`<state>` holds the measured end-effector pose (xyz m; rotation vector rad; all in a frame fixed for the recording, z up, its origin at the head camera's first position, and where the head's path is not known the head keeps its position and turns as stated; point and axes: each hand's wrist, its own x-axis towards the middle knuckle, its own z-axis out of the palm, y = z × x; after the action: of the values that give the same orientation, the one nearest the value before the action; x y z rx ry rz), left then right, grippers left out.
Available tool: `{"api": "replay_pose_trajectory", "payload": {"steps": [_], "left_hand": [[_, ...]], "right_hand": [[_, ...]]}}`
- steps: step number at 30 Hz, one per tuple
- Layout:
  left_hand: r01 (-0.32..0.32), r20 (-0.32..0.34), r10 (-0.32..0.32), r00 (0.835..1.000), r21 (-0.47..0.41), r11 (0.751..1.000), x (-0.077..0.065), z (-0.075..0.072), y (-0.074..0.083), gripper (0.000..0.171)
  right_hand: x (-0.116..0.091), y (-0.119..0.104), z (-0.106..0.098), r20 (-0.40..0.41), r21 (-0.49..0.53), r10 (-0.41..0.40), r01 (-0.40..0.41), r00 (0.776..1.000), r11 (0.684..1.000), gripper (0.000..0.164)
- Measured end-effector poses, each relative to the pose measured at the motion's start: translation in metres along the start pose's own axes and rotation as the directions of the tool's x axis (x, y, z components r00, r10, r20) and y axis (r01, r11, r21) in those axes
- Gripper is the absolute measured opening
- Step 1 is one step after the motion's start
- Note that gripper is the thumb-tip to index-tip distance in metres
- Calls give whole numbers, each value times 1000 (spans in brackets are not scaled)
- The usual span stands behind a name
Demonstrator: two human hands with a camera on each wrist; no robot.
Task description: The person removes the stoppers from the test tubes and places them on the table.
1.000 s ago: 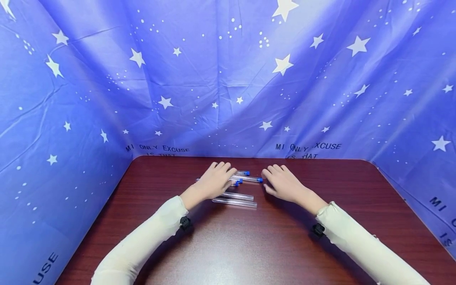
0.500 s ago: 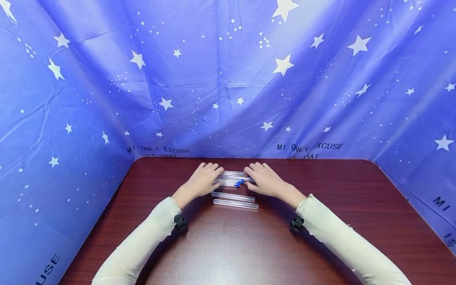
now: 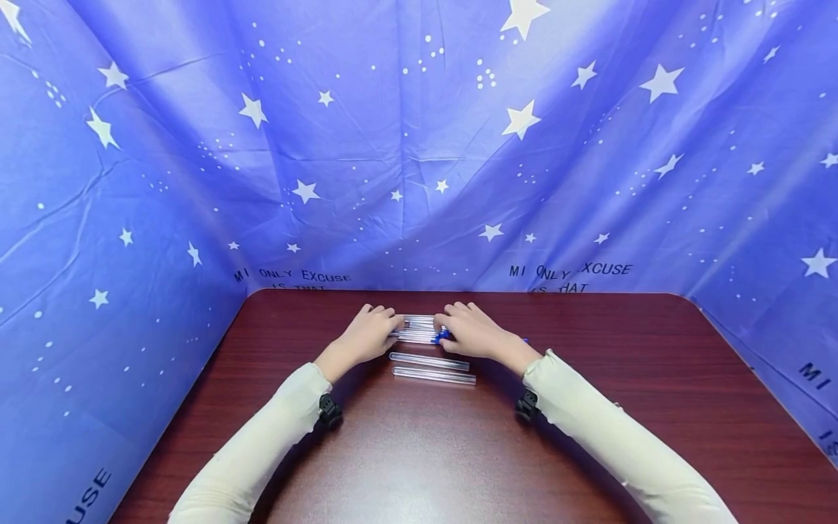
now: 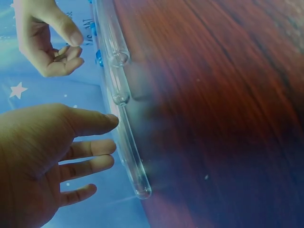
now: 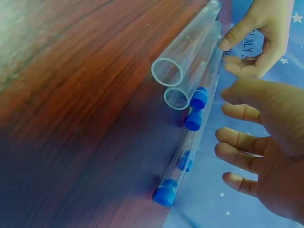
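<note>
Several clear test tubes with blue caps (image 5: 165, 194) lie side by side near the table's far edge, their caps pointing right. My left hand (image 3: 366, 335) is at their rounded ends, thumb tip right at a tube (image 4: 135, 166) and fingers loosely extended. Over the capped ends is my right hand (image 3: 476, 333), its fingers apart and slightly bent beside the tubes in the right wrist view; it partly hides the caps in the head view. Two uncapped tubes, one nearer (image 3: 433, 375) and one farther (image 3: 428, 362), lie in front of the group, open mouths to the right.
The dark red wooden table (image 3: 419, 451) has rounded far corners. A blue curtain (image 3: 406, 145) printed with white stars stands around its back and sides. Each wrist carries a small black camera, one on the left (image 3: 330, 411) and one on the right (image 3: 527, 406).
My right hand has moved left over the blue caps, and my left hand has shifted left off the tubes' middle. A blue cap now shows to the right of my right wrist.
</note>
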<state>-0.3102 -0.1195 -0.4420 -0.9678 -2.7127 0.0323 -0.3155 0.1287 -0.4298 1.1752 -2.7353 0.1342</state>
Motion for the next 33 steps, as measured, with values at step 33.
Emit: {"api": "replay_pose_trajectory", "payload": {"steps": [33], "left_hand": [[-25,60,29,998,-67,997,2,5,7,14]], "right_hand": [[3,-10,11,118,-52,33,-27,993,998,23]]}}
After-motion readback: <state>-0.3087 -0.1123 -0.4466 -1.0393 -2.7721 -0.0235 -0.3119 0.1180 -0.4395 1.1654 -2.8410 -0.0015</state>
